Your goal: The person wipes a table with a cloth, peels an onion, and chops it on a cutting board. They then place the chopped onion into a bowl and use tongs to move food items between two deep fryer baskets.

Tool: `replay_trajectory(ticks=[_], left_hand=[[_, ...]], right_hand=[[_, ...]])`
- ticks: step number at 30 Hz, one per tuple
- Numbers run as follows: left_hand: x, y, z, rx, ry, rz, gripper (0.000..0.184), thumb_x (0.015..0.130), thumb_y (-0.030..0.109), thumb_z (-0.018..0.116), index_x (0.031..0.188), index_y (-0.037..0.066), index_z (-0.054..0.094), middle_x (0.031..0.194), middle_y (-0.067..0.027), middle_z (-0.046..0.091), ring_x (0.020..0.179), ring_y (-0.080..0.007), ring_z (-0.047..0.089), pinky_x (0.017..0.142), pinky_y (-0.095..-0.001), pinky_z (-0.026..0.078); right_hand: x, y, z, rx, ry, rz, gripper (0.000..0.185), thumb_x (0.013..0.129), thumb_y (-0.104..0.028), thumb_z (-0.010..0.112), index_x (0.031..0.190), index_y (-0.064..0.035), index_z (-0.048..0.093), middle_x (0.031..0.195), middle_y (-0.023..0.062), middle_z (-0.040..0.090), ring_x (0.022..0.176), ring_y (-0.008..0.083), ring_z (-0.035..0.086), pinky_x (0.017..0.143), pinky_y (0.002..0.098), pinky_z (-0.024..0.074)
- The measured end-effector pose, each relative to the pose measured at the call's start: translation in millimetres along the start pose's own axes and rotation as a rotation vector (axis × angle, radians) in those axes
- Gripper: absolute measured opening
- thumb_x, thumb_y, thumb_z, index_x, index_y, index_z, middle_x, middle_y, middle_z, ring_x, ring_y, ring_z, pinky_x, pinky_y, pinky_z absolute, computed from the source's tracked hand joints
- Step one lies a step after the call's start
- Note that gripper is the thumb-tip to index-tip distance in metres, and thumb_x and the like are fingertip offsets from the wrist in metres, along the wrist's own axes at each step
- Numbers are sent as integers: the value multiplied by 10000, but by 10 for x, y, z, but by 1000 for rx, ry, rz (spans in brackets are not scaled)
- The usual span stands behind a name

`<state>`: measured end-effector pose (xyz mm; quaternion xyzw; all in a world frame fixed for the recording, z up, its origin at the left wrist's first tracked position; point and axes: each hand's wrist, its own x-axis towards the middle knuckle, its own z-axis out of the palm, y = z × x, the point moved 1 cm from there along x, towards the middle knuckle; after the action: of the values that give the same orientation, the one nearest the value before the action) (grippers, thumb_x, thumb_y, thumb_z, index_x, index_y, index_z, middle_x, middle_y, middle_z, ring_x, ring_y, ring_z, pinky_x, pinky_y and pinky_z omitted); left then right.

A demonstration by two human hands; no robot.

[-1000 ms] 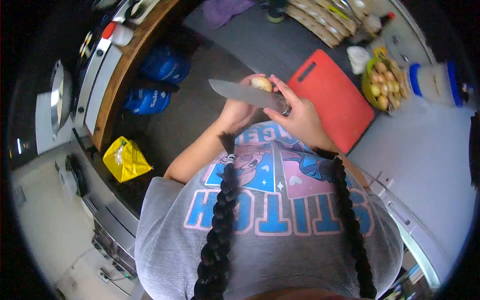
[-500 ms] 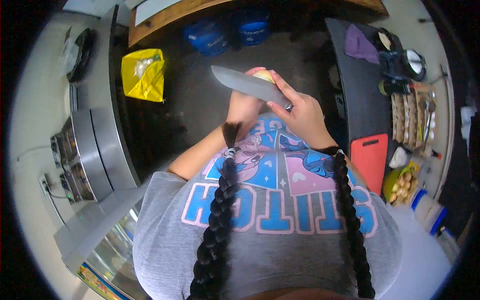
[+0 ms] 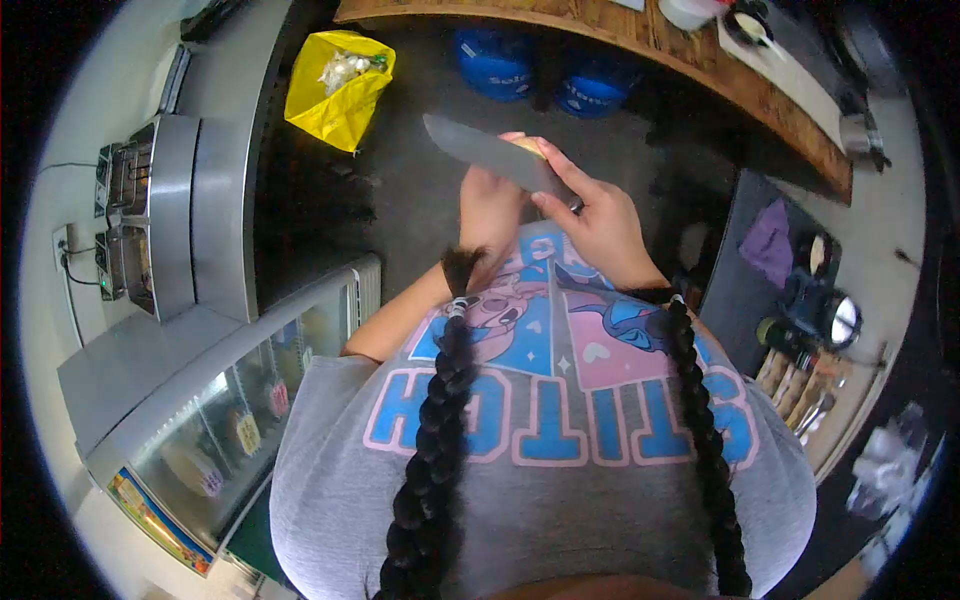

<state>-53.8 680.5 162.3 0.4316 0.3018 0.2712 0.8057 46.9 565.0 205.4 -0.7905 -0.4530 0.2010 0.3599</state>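
In front of my chest, my right hand (image 3: 605, 225) grips a wide-bladed kitchen knife (image 3: 475, 150), its tip pointing up and to the left. My left hand (image 3: 488, 208) is closed around a pale yellow, rounded vegetable (image 3: 528, 147) just behind the blade. Only the vegetable's upper edge shows, so I cannot tell its kind. The blade lies close against it and hides most of my left fingers. My right index finger reaches along the vegetable's side.
A yellow bag (image 3: 335, 112) with whitish scraps stands ahead on the left, near two blue buckets (image 3: 492, 68). A steel counter (image 3: 225, 150) and glass-fronted fridge (image 3: 235, 430) line the left. Ahead runs a wooden counter (image 3: 590, 28); on the right, a dark table (image 3: 735, 225) bears a purple cloth (image 3: 768, 243).
My view has swung right: the bag and buckets appear shifted, and more of the wooden counter and fridge shows. Both hands keep their hold on the knife and vegetable.
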Motion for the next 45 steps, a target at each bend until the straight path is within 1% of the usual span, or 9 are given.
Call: replay_trajectory(ticks=[5, 9, 17, 21, 24, 34, 37, 41, 45], left_hand=[[264, 50, -529, -3, 117, 207, 353, 928, -32, 551, 1277, 1, 515, 1151, -83, 629, 1013, -152, 623, 855, -282, 511], [1520, 281, 677, -35, 292, 288, 342, 943, -43, 533, 1280, 10, 510, 1132, -65, 636, 1013, -134, 617, 864, -268, 501], [2067, 576, 332, -177, 553, 346, 332, 920, -84, 570, 1242, -13, 531, 1195, -105, 607, 1070, -166, 605, 899, -269, 510], [2158, 888, -301, -99, 457, 288, 344, 967, 26, 588, 1302, -15, 524, 1169, -112, 642, 1038, -190, 652, 920, -332, 560], [2175, 1200, -813, -214, 332, 168, 342, 970, -5, 537, 1310, -19, 506, 1194, -135, 621, 1054, -238, 656, 952, -355, 543], [1705, 1898, -2675, -600, -208, 208, 488, 950, 194, 635, 1352, -27, 469, 1282, -150, 571, 1024, -244, 639, 865, -333, 553], [1551, 1999, -3076, -766, -100, 147, 516, 958, 167, 622, 1379, -56, 424, 1229, -190, 581, 994, -278, 660, 776, -300, 595], [1545, 1918, -3408, -36, 398, 251, 500, 909, 101, 696, 1339, -31, 477, 1147, -137, 635, 983, -200, 653, 810, -303, 573], [1551, 1920, -3741, -17, 384, 243, 373, 902, 49, 685, 1246, -24, 562, 1092, -92, 669, 933, -157, 661, 821, -314, 567]], right_hand=[[526, -241, 369, 69, -97, -75, 588, 892, -396, 679, 1438, -280, 495, 807, 214, 672, 716, 393, 673, 623, 437, 528], [1923, 336, -717, 170, -225, -80, 588, 898, -367, 681, 1444, -275, 486, 831, 218, 674, 728, 402, 670, 624, 434, 525], [2952, 349, -284, 708, -514, 30, 475, 970, -304, 627, 1409, -141, 550, 650, 49, 596, 483, 91, 438, 478, 244, 378], [3355, 7, -100, 755, -750, 306, 355, 1014, -323, 555, 1267, -85, 632, 594, -27, 426, 478, 41, 368, 467, 209, 316], [3671, -316, 210, 849, -928, 438, 331, 1017, -429, 522, 897, -122, 552, 564, -26, 448, 453, 58, 364, 438, 252, 290], [3834, -1503, 1492, 998, -1356, 546, 436, 1017, -529, 436, 1011, -123, 595, 525, -58, 359, 414, 63, 305, 437, 244, 262], [3813, -1728, 1952, 1012, -1393, 667, 436, 1004, -531, 474, 1005, -111, 588, 526, -51, 389, 410, 66, 318, 424, 252, 262], [3781, -1935, 2352, 796, -1169, 477, 387, 1011, -470, 509, 953, -93, 577, 550, -33, 416, 424, 59, 322, 417, 226, 257], [3923, -2033, 2661, 676, -1215, 419, 379, 1003, -464, 531, 927, -95, 576, 547, -27, 416, 417, 67, 327, 418, 231, 260]])
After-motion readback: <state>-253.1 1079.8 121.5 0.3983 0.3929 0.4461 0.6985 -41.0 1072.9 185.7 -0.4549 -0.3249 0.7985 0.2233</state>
